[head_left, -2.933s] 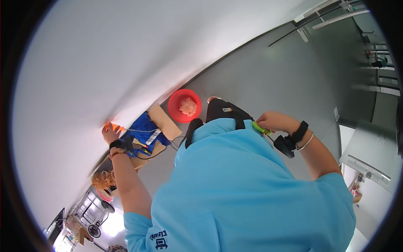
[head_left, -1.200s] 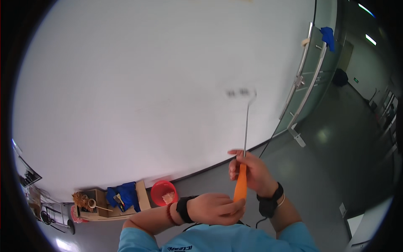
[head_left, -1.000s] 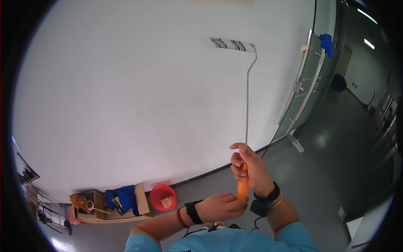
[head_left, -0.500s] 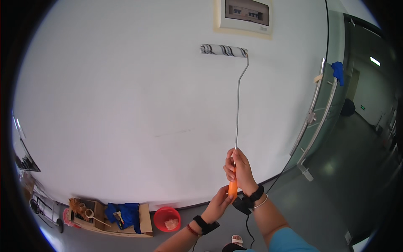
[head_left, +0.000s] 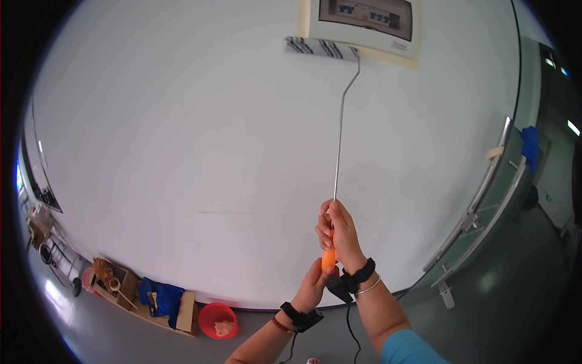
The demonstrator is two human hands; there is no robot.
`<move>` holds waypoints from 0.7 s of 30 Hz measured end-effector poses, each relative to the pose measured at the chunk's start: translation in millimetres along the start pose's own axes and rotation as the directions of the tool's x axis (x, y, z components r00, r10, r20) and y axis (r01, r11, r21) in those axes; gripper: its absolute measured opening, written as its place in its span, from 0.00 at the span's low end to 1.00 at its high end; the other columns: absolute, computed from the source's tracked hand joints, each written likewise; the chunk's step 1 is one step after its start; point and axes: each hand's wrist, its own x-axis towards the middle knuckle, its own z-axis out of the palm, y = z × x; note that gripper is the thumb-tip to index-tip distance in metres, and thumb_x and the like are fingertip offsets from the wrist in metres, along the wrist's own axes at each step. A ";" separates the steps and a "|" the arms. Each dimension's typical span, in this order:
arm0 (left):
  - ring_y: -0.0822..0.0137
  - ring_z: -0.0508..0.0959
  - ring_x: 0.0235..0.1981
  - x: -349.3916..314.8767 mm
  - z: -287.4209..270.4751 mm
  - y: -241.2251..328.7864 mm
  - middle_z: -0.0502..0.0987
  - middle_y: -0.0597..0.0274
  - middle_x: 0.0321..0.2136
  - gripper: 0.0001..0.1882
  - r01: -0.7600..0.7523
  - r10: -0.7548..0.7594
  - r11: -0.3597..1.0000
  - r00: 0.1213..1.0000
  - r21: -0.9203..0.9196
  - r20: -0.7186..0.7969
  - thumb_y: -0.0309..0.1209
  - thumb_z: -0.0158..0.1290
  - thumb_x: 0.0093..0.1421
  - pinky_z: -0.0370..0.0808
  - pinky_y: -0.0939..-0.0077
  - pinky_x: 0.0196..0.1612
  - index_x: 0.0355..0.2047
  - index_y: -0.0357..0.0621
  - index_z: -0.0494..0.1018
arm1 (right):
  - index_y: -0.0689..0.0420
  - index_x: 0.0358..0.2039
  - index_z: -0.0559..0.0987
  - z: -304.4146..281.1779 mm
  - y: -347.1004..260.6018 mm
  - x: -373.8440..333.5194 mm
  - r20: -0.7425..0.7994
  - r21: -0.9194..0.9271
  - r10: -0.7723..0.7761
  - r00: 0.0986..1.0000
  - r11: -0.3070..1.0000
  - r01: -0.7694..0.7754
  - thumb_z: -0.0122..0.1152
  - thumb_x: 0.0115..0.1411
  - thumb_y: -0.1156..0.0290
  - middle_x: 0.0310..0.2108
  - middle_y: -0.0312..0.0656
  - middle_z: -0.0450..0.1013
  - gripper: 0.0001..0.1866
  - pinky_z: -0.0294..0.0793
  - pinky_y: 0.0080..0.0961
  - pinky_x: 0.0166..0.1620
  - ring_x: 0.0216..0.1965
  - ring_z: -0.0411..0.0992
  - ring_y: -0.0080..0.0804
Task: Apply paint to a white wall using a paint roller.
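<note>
Both hands grip a paint roller (head_left: 337,139) with a long bent metal rod and an orange handle. My right hand (head_left: 341,233) wraps the upper handle where the rod goes in. Lower down, my left hand (head_left: 312,285) closes round the handle's bottom end. The striped roller sleeve (head_left: 321,48) lies against the white wall (head_left: 182,133), its right part at the lower taped border of a breaker box (head_left: 364,21). A thin faint line (head_left: 226,213) marks the wall left of the rod.
On the floor at lower left stand a cardboard box (head_left: 187,312) holding blue cloth and tools, and a red bucket (head_left: 209,309) with something pale inside. A cart (head_left: 63,267) is farther left. At right, a glass door has long metal handles (head_left: 485,188) and a blue cloth (head_left: 530,148).
The roller has moved up the wall, from below the breaker box to its taped lower edge. Both hands rose with it. The view has shifted too.
</note>
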 end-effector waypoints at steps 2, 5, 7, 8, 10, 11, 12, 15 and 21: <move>0.74 0.70 0.39 11.6 4.5 -2.9 0.71 0.65 0.37 0.19 0.009 -0.009 1.000 0.999 -0.005 -0.035 0.41 0.39 0.68 0.67 0.79 0.47 0.49 0.37 0.63 | 0.51 0.30 0.66 -10.0 -2.6 7.2 0.024 -0.006 0.013 1.000 1.000 -0.013 0.38 0.68 0.50 0.13 0.29 0.54 0.18 0.53 0.13 0.13 0.10 0.51 0.16; 0.73 0.71 0.39 25.6 11.8 -5.0 0.72 0.65 0.37 0.20 0.028 -0.029 0.997 1.000 -0.075 -0.003 0.41 0.39 0.68 0.67 0.79 0.46 0.49 0.36 0.63 | 0.53 0.29 0.65 -24.7 -3.1 12.9 0.041 -0.088 -0.045 0.998 0.995 0.049 0.38 0.68 0.50 0.13 0.29 0.56 0.20 0.57 0.13 0.14 0.09 0.54 0.15; 0.72 0.72 0.37 35.2 17.3 -4.8 0.72 0.63 0.35 0.20 -0.038 0.034 0.987 0.999 -0.157 -0.028 0.43 0.39 0.68 0.68 0.79 0.44 0.47 0.36 0.63 | 0.53 0.28 0.64 -34.4 -3.1 16.0 0.049 -0.139 -0.061 0.997 0.988 0.067 0.37 0.68 0.50 0.12 0.29 0.57 0.20 0.58 0.13 0.15 0.10 0.55 0.15; 0.72 0.72 0.37 40.3 19.2 -4.9 0.72 0.63 0.35 0.20 -0.038 0.033 0.987 0.999 -0.156 -0.034 0.43 0.39 0.68 0.68 0.79 0.44 0.47 0.36 0.63 | 0.53 0.28 0.64 -37.7 -4.0 17.0 0.054 -0.137 -0.057 0.997 0.989 0.064 0.37 0.68 0.50 0.12 0.29 0.57 0.20 0.58 0.13 0.15 0.10 0.55 0.15; 0.74 0.71 0.32 49.4 21.9 -6.9 0.72 0.64 0.33 0.20 -0.004 0.000 0.996 0.999 -0.091 -0.049 0.43 0.38 0.68 0.69 0.81 0.39 0.47 0.36 0.63 | 0.53 0.27 0.64 -42.0 -5.9 18.4 0.041 -0.156 -0.038 0.998 0.987 0.044 0.37 0.68 0.51 0.12 0.29 0.57 0.21 0.58 0.12 0.15 0.09 0.55 0.14; 0.74 0.71 0.32 53.1 23.2 -11.0 0.72 0.64 0.33 0.20 -0.009 0.003 0.996 0.998 -0.090 -0.060 0.43 0.38 0.68 0.69 0.81 0.39 0.47 0.36 0.63 | 0.53 0.27 0.64 -44.0 -6.8 19.6 0.051 -0.155 -0.033 0.998 0.987 0.041 0.37 0.68 0.51 0.12 0.29 0.57 0.21 0.58 0.12 0.15 0.09 0.55 0.14; 0.75 0.70 0.31 57.5 24.0 -16.3 0.72 0.64 0.32 0.20 -0.021 0.014 0.996 0.996 -0.082 -0.086 0.44 0.38 0.68 0.68 0.82 0.37 0.46 0.36 0.64 | 0.54 0.27 0.64 -45.8 -7.4 21.3 0.067 -0.158 -0.036 0.997 0.986 0.046 0.37 0.68 0.51 0.12 0.29 0.57 0.20 0.58 0.12 0.14 0.09 0.55 0.14; 0.76 0.69 0.27 64.9 38.1 -14.6 0.70 0.66 0.28 0.20 -0.023 0.006 0.992 0.990 -0.120 -0.138 0.45 0.38 0.68 0.67 0.83 0.33 0.41 0.38 0.65 | 0.53 0.27 0.64 -55.5 -6.2 24.1 0.067 -0.184 -0.038 0.997 0.982 0.050 0.37 0.68 0.51 0.13 0.29 0.57 0.20 0.57 0.12 0.14 0.10 0.55 0.14; 0.78 0.65 0.20 74.1 40.0 -31.7 0.67 0.69 0.20 0.21 0.007 -0.053 0.990 0.942 -0.138 -0.332 0.47 0.38 0.68 0.64 0.84 0.24 0.29 0.41 0.66 | 0.52 0.25 0.62 -55.8 12.7 29.3 0.009 -0.259 -0.038 0.999 0.965 0.039 0.37 0.68 0.50 0.12 0.29 0.56 0.21 0.55 0.11 0.13 0.10 0.53 0.13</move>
